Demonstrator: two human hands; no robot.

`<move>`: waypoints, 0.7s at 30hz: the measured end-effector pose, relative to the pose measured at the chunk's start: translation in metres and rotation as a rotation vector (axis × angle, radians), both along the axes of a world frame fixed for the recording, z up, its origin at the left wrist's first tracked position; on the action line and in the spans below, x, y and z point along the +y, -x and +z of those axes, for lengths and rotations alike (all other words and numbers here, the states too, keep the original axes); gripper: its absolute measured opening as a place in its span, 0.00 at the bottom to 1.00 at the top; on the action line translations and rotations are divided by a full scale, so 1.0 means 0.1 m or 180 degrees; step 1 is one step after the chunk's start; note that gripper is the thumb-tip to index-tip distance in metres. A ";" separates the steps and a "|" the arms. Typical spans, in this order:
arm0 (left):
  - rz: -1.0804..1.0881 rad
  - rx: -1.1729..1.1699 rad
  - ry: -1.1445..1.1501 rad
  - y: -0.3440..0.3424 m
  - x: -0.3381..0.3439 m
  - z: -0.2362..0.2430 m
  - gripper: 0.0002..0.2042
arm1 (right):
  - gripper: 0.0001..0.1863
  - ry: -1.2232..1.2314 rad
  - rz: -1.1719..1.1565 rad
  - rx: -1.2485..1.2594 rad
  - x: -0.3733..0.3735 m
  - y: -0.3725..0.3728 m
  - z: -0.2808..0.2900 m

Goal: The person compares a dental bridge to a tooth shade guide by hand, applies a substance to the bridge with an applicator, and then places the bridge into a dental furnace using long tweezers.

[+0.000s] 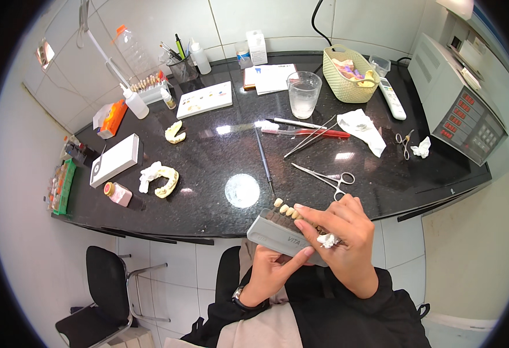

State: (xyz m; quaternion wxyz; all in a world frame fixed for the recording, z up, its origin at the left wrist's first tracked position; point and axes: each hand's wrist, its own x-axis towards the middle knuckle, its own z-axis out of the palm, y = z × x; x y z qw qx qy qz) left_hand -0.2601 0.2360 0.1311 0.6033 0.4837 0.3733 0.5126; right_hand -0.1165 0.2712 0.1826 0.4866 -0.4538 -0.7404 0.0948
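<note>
Resting low in the frame's centre, a grey tooth shade holder (278,232) is gripped underneath by the left hand (269,271); the right hand (338,235) pinches what seems white tissue (327,239). Scissors (330,177) lie on the black bench (208,168).

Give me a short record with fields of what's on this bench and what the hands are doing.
Setting: black worktop against a tiled wall
Left hand: grips the grey tooth shade guide from below
Right hand: lies over the guide's tabs, pinching a small white wad
Nearby: scissor-handled forceps, dental casts, clear cup, yellow basket
Lower left: black chair
</note>
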 end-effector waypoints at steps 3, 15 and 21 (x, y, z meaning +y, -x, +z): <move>0.0021 0.0171 -0.0110 0.04 0.01 0.02 0.11 | 0.17 0.0109 0.0046 -0.0011 0.00 0.02 0.02; -0.0034 0.0316 -0.0121 0.07 0.04 -0.07 0.10 | 0.12 0.0583 0.0556 0.0295 0.25 0.04 0.24; 0.0121 0.0440 -0.0446 0.06 0.04 -0.07 0.08 | 0.10 0.0918 0.0810 0.0258 0.28 0.11 0.28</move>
